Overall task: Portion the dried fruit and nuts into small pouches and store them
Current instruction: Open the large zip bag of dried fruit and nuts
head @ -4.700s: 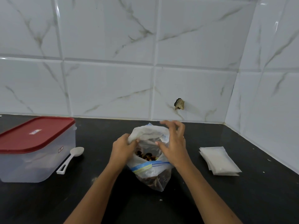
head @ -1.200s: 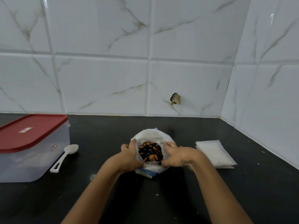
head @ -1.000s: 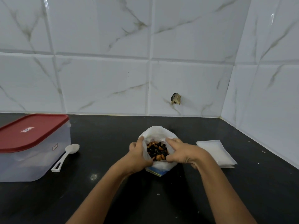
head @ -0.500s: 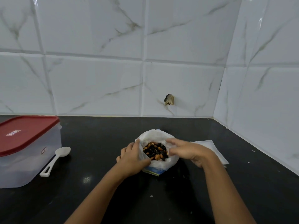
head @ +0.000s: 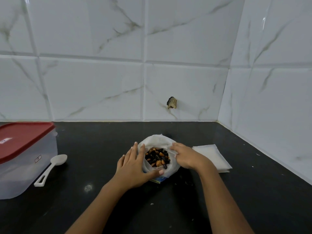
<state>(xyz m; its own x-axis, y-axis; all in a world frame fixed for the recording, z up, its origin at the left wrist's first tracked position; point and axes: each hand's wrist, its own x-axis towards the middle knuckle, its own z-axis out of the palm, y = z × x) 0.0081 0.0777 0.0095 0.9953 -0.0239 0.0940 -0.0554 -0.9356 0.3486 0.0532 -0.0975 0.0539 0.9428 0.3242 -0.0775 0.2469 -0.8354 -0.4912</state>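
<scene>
A clear plastic bag with its top rolled down stands open on the black counter, showing a mix of dark dried fruit and orange-brown nuts. My left hand rests flat against the bag's left side, fingers straight and thumb along the near rim. On the right, my right hand pinches the bag's rim with curled fingers. A stack of small white pouches lies just right of the bag, partly behind my right hand.
A clear storage box with a red lid stands at the left edge. A white plastic spoon lies beside it. White tiled walls close off the back and right. The black counter runs between box and bag.
The bag's top was rolled down, exposing the fruit and nuts. My left hand has flattened against the bag's side. The view has shifted slightly right.
</scene>
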